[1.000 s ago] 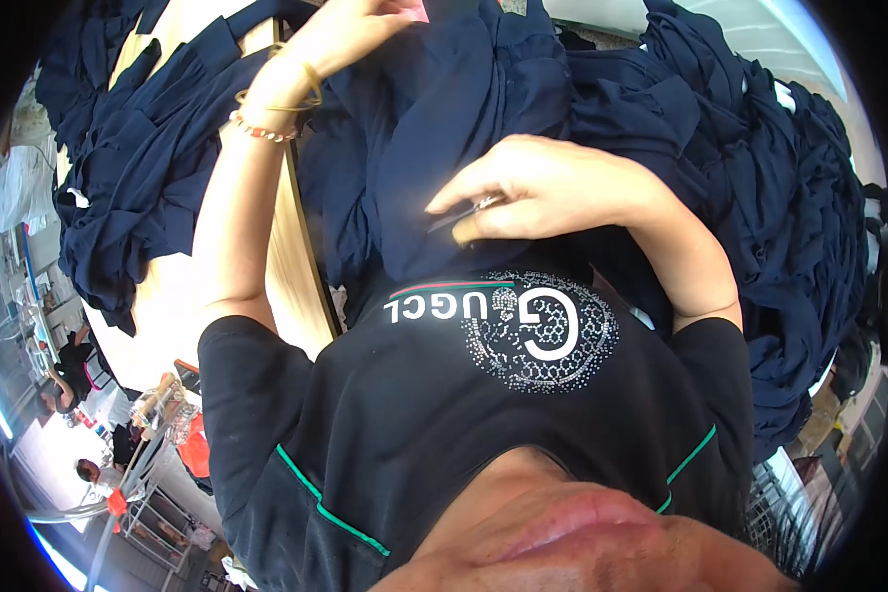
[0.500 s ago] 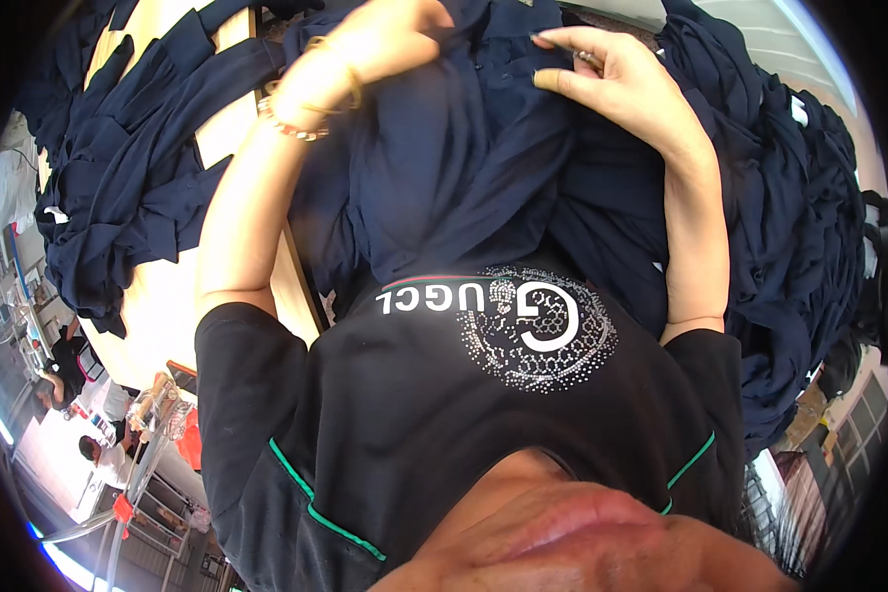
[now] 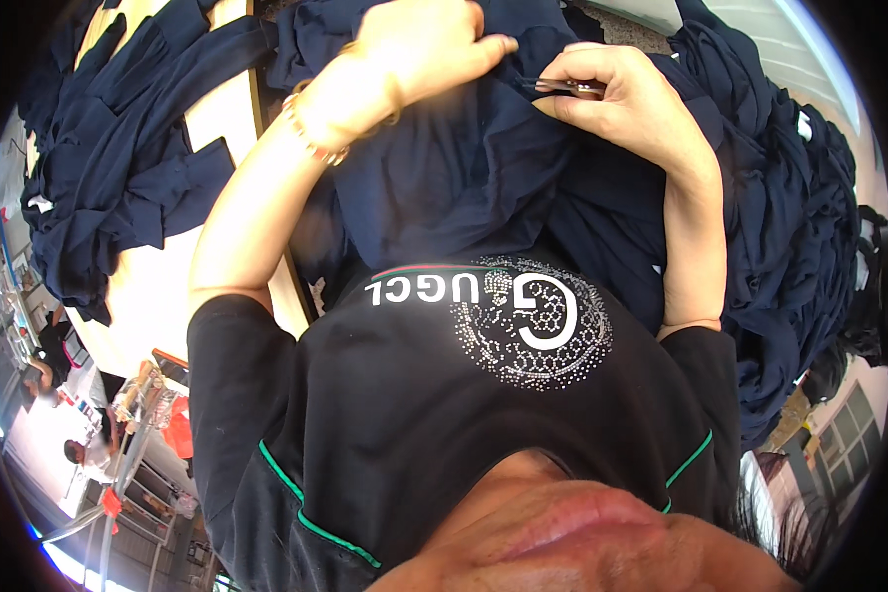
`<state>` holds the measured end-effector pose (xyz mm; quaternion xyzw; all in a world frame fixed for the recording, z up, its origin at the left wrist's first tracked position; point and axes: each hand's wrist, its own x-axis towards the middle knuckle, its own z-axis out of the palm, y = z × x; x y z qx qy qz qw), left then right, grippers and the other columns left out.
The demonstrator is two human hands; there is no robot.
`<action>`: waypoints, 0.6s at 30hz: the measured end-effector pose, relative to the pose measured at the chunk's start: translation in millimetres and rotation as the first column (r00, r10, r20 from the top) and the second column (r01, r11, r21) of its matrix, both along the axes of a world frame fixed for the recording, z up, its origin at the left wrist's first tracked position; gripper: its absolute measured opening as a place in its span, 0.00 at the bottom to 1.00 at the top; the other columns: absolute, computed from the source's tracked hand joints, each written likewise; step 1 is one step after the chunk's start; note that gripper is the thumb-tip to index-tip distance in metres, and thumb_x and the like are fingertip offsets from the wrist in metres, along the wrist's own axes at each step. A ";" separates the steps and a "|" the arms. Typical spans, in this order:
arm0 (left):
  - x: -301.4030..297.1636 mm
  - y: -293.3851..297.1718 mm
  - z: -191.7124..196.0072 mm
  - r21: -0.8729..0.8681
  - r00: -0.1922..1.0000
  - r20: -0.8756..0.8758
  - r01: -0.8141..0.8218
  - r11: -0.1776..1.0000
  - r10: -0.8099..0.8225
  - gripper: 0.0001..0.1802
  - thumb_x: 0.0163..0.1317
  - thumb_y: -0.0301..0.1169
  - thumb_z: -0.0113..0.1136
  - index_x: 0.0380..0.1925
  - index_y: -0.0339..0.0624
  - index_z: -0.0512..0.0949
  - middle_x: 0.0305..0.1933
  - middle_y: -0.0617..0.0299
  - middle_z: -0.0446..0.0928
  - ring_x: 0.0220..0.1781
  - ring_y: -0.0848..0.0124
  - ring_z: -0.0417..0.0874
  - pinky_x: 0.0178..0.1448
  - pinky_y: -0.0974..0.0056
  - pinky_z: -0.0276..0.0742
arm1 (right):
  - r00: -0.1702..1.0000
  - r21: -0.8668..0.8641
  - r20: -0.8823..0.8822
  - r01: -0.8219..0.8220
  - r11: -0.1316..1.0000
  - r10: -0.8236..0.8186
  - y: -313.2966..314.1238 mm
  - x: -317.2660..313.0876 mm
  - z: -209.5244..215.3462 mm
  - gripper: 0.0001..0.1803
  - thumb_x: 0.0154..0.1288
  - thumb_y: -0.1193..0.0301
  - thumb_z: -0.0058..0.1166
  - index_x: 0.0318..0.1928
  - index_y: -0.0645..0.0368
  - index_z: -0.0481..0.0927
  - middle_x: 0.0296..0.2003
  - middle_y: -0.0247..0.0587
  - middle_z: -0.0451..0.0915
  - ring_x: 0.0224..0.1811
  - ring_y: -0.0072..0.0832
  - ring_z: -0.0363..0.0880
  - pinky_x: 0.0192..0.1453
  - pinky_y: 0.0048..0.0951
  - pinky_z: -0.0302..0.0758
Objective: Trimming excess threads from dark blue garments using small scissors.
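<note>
A dark navy garment (image 3: 444, 168) lies bunched in front of me and hangs down against my chest. My left hand (image 3: 434, 49) is closed at the garment's far part, its thumb pointing right; the cloth in its fingers is partly hidden. To the right, my right hand (image 3: 612, 94) grips small thread snips (image 3: 572, 87) between thumb and fingers. Their thin blades point left at the cloth, near my left thumb. Whether the blades touch the cloth I cannot tell.
On the pale wooden table (image 3: 148, 306) at left lies a heap of navy garments (image 3: 118, 178). Another large navy pile (image 3: 779, 217) rises on the right, beside my right forearm. Farther off at lower left are people (image 3: 89, 449) and a metal rack (image 3: 133, 444).
My left hand has moved right and nearer my right hand, shifting the cloth. The snips, mostly hidden in my right palm before, now show with their blades pointing left.
</note>
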<state>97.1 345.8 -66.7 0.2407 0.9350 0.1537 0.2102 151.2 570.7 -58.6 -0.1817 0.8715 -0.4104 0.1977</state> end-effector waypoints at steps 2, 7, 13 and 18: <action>-2.9 3.7 -31.9 -0.055 1.000 0.022 -0.018 0.998 0.019 0.21 0.69 0.46 0.59 0.44 0.38 0.88 0.34 0.55 0.87 0.40 0.61 0.89 0.50 0.58 0.83 | 0.993 -0.084 -0.121 -0.015 0.996 0.005 1.8 -0.5 2.5 0.09 0.59 0.74 0.71 0.41 0.62 0.88 0.30 0.37 0.86 0.30 0.22 0.82 0.38 0.25 0.76; -26.1 -12.6 -83.6 0.468 0.880 0.464 -0.149 0.871 -0.098 0.19 0.70 0.42 0.60 0.45 0.37 0.88 0.31 0.62 0.85 0.32 0.75 0.82 0.40 0.68 0.78 | 0.969 -0.447 -0.212 0.019 0.894 -0.127 6.1 -5.1 1.6 0.11 0.59 0.82 0.71 0.43 0.63 0.89 0.41 0.29 0.83 0.33 0.10 0.72 0.36 0.14 0.65; -3.2 -17.5 -10.8 0.623 0.568 0.782 -0.716 0.315 -0.257 0.15 0.66 0.21 0.56 0.51 0.36 0.82 0.47 0.50 0.83 0.47 0.48 0.83 0.57 0.54 0.80 | 0.992 -0.414 -0.027 0.100 0.905 -0.122 7.6 19.5 53.9 0.09 0.58 0.85 0.68 0.41 0.67 0.88 0.36 0.39 0.89 0.39 0.22 0.88 0.45 0.20 0.82; 23.1 -25.7 -1.7 0.497 0.920 0.389 -0.168 0.852 -0.046 0.24 0.70 0.52 0.61 0.41 0.39 0.84 0.33 0.65 0.82 0.29 0.75 0.78 0.36 0.69 0.75 | 0.896 -0.386 0.052 -0.389 0.836 0.441 -16.6 18.6 46.1 0.14 0.60 0.76 0.66 0.47 0.65 0.87 0.36 0.46 0.88 0.39 0.33 0.90 0.43 0.28 0.82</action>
